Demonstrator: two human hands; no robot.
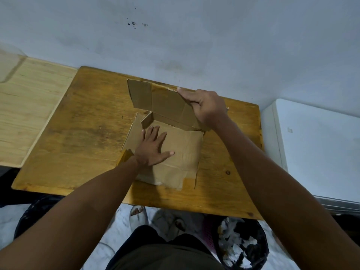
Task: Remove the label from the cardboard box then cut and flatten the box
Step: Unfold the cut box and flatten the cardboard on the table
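**Box nearly flat: one panel left standing**

Your cardboard box (171, 145) is cut open and sits mid-table, a bit toward the far edge of the wooden table (78, 133). Most of it lies flat; the far panel (159, 102) is upright, tilted slightly, running along the table's far edge.

Grip state:
- Left hand (153, 147): fingers straight and spread, palm pressing the flat base panel down. Not gripping, just pinning.
- Right hand (204, 106): fingers wrapped over the top edge of the standing panel near its right end, clamped on the cardboard.

Handling (judgement, not measured):
- Light, thin corrugated board. Stiff across a panel, bends easily at the creases.
- Edges look torn and ragged, so expect it to tear further if you yank at a corner.
- Dry cardboard on wood will slide, so pin it with the left palm while you fold.
- Best hold: top edge of the standing panel, close to a crease.

Orientation:
- Long axis of the standing panel runs left-right, parallel to the far edge of the table.
- The flat base runs from that panel toward you; its near end is close to the near edge.
- A short side wall (147, 120) stands at the base's far-left corner.

No label visible on the faces shown.
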